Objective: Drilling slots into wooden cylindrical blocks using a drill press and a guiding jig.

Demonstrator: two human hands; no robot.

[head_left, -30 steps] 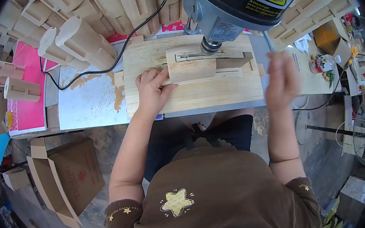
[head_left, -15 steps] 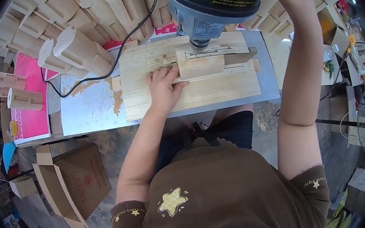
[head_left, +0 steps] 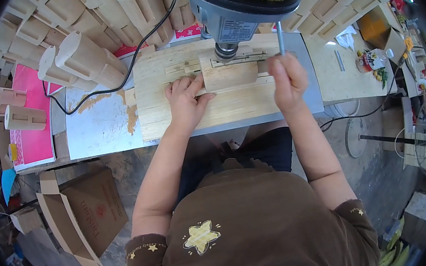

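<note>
My left hand lies flat on a wide wooden board, its fingers pressing the left edge of a small wooden block that sits under the chuck of a grey drill press. My right hand is closed around the thin metal feed lever of the drill press, just right of the block. The drill bit itself is hidden behind the chuck.
Stacks of pale wooden parts crowd the bench's far left and back. A black cable runs across a sawdust-strewn white sheet. A pink sheet lies at the left. An open cardboard box stands on the floor; a bottle sits right.
My right hand came down from high beside the drill head and now grips the lever low, next to the block. My left hand stays on the board against the block.
</note>
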